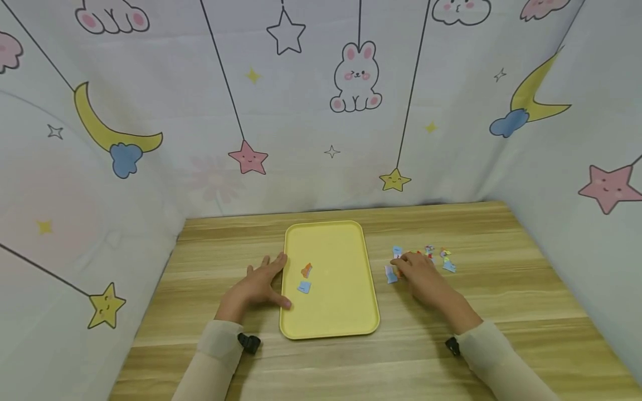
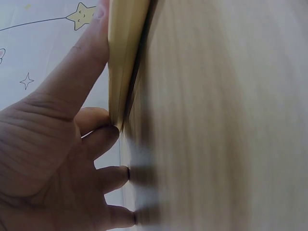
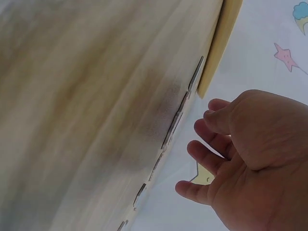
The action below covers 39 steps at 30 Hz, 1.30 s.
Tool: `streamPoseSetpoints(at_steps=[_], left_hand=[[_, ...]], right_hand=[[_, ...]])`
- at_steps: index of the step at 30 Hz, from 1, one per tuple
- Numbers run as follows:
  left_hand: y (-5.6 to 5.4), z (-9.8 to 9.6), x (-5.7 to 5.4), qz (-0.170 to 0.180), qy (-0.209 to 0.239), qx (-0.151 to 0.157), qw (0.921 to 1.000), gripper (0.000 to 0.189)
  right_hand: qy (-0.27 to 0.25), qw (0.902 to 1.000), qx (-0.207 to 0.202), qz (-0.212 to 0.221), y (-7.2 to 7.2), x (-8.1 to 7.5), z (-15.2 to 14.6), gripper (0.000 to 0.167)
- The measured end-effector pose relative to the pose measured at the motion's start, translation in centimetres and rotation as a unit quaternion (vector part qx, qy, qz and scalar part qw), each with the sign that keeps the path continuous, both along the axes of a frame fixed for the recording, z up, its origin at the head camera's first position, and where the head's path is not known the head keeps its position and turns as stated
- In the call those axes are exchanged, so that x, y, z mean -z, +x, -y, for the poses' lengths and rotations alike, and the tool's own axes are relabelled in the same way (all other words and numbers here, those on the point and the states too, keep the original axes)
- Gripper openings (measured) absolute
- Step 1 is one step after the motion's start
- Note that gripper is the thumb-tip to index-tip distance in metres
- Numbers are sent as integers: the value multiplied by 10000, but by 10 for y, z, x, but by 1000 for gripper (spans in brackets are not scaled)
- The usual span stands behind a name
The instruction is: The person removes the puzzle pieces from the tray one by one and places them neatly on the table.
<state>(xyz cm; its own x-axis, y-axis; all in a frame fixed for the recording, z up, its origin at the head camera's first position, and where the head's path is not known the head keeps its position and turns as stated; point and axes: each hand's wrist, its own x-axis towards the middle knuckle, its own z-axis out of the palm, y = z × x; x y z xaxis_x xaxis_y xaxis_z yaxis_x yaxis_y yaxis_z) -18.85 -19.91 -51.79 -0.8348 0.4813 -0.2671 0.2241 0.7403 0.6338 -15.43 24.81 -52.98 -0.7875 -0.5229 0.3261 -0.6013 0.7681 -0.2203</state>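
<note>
A yellow tray (image 1: 328,317) lies on the wooden table, holding an orange puzzle-like piece (image 1: 306,270) and a light blue piece (image 1: 304,287) on its left side. My left hand (image 1: 257,284) spreads its fingers along the tray's left edge. In the left wrist view, the thumb (image 2: 77,67) lies against the rim and other fingertips reach down to the tabletop. To the right of the tray, my right hand (image 1: 421,277) is over several small printed pieces, partly hiding them. Its fingers (image 3: 204,156) bend loosely in the right wrist view, with nothing visible between them.
A blue-and-white piece (image 1: 391,274) lies between the tray and the right hand. Beyond that hand is another colourful piece (image 1: 448,262). A white cloth (image 1: 311,189) printed with stars, moons and rabbits hangs behind the table and along both sides.
</note>
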Motion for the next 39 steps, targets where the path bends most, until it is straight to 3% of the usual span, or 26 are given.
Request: streamPoseSetpoints(at_steps=[7, 14, 18, 25, 39], left_hand=[[0, 0, 0, 28, 46, 6, 10000, 134], [1, -1, -1, 52, 77, -8, 10000, 134], [0, 0, -2, 15, 106, -12, 9999, 134], [0, 0, 0, 32, 93, 7, 10000, 134], [0, -1, -1, 63, 110, -10, 9999, 135]], right_hand=[[-4, 9996, -71, 287, -3, -3, 9, 50], [-254, 9974, -20, 674, -6, -3, 19, 40], [-371, 9972, -126, 630, -9, -3, 23, 49], [-331, 9985, -295, 321, -13, -4, 38, 48], [-126, 9946, -418, 943, -17, -7, 70, 54]])
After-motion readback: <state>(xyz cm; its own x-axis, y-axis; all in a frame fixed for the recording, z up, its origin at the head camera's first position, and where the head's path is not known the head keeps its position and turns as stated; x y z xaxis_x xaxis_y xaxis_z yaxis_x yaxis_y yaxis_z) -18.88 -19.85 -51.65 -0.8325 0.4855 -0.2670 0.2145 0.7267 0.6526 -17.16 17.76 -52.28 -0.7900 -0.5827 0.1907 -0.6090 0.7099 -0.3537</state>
